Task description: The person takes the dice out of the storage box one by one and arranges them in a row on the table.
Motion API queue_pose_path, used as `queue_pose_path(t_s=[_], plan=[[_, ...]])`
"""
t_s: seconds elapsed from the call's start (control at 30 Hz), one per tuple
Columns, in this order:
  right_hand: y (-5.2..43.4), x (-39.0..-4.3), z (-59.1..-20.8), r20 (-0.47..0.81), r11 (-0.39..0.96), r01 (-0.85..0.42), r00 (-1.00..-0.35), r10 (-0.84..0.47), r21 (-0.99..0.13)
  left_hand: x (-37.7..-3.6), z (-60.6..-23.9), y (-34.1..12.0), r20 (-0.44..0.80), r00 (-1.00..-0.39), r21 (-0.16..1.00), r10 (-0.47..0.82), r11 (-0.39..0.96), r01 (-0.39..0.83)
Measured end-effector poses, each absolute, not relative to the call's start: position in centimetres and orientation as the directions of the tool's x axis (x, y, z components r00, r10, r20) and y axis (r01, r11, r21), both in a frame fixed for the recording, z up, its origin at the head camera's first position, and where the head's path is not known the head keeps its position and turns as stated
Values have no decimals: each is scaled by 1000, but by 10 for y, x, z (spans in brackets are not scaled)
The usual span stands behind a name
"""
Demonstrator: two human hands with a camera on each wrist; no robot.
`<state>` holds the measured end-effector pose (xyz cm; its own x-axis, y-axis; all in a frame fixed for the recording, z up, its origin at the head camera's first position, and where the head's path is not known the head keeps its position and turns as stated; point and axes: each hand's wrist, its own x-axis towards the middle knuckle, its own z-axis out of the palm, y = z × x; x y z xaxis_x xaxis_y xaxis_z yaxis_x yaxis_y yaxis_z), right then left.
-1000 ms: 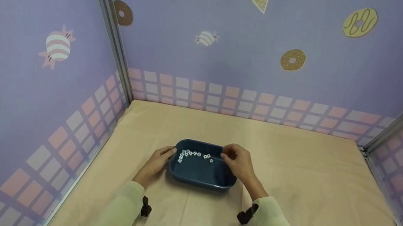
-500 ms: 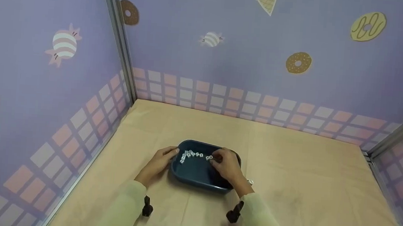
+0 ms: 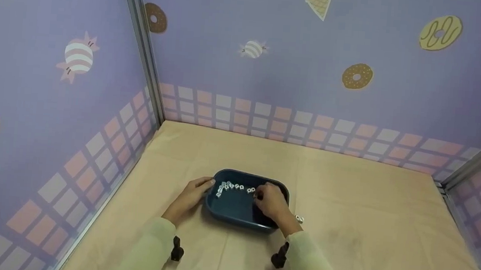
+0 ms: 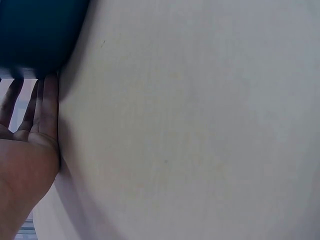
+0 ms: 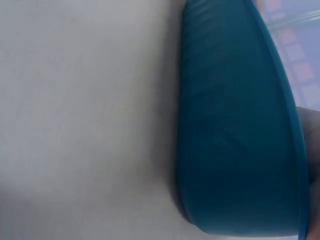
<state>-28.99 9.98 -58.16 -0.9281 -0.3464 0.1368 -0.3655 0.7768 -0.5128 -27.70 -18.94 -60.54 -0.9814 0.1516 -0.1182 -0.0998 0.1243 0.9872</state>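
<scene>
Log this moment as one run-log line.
left hand: steadies blue tray | right hand: inside tray, by white cubes | stray cube: on table

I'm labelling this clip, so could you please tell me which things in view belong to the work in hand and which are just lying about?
In hand:
- blue tray, steadied by left hand
- white cubes inside it
- right hand, fingers among the cubes

Lying about:
- lone white cube on the beige cloth
- sweets-patterned walls

Beige tabletop, lavender walls rising behind and beside it, pink-and-white grid band at their base, metal corner post at its back left
</scene>
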Motion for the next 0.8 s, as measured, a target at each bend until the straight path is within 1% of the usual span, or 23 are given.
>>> queue_pose_path(t_s=[0.2,0.33,0.4,0.43,0.53,0.67,0.8], plan=[[97,-288,-581,114,796,-387,-918,-380,-465,-276,-605,-189,-117,-982,988,150,116,-100],[95,-288,-582,125,825,-413,-909,-397,-386,-276,-605,-188,-133,-978,989,160,85,-121],[97,-287,-582,153,819,-435,-900,-408,-374,-275,-606,-187,-142,-977,988,161,76,-132],[98,-286,-581,171,809,-451,-893,-417,-377,-275,-607,-187,-143,-977,988,160,75,-133],[106,-282,-570,233,741,-508,-861,-452,-439,-274,-607,-189,-148,-979,986,142,96,-135],[129,-279,-548,319,637,-575,-817,-481,-513,-276,-606,-191,-146,-982,985,122,114,-132],[173,-274,-535,372,586,-573,-819,-436,-573,-277,-607,-187,-139,-982,985,130,123,-123]])
